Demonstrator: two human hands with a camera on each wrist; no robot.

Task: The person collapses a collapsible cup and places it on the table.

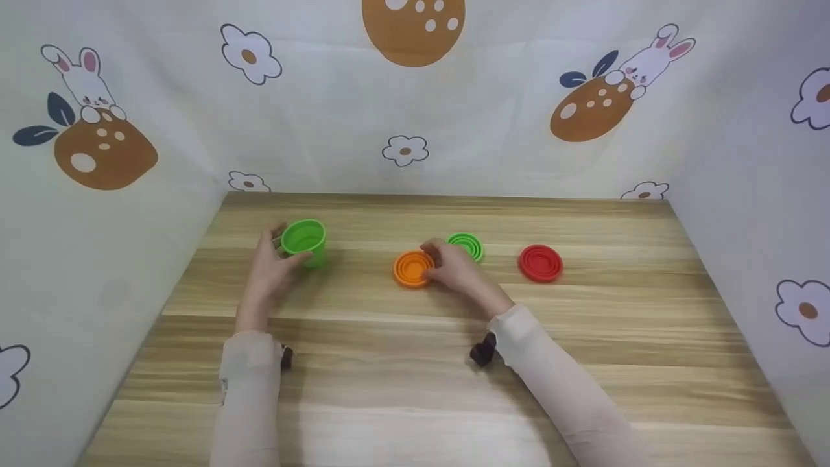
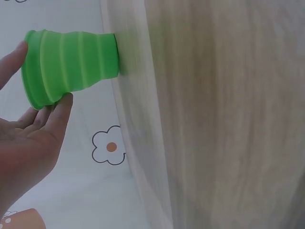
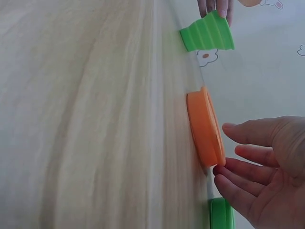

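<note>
On the left of the table a green collapsible cup stands upright, pulled out to full height with ribbed walls. My left hand holds it near the rim, thumb on one side and fingers on the other. Around the middle lies an orange collapsible cup, folded flat. My right hand is at its right edge, fingers loosely spread and fingertips right by the rim. Behind that hand a second green collapsible cup, also flat, is partly covered.
A flat red collapsible cup lies to the right of the others. The wooden table is bordered at the back and sides by pale cloth walls printed with rabbits, fruit and flowers. Dark straps show at the wrists.
</note>
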